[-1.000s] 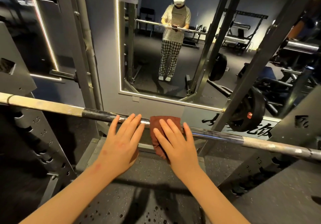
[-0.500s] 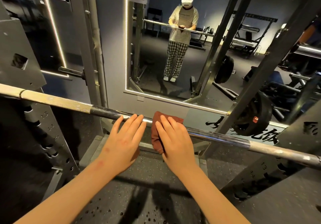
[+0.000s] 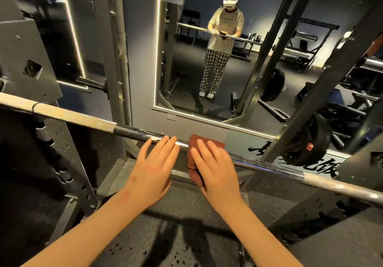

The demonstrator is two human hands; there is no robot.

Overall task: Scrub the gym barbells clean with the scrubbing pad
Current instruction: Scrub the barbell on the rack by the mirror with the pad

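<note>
Reddish-brown scrubbing pad [image 3: 193, 138], seemingly soft and limp, drapes over the rigid, probably slick barbell [image 3: 83, 118], best pinned from above as the flat-fingered right hand [image 3: 215, 169] does, left hand [image 3: 154, 169] resting flat just left of it

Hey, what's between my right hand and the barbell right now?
The reddish-brown scrubbing pad, draped over the barbell under the right hand and its flat fingers; the head view shows it.

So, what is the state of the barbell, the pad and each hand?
barbell: horizontal, shiny in the middle, dull leftward.
scrubbing pad: draped over the barbell.
left hand: open, fingers resting on the barbell.
right hand: open, flat on the scrubbing pad.
</note>
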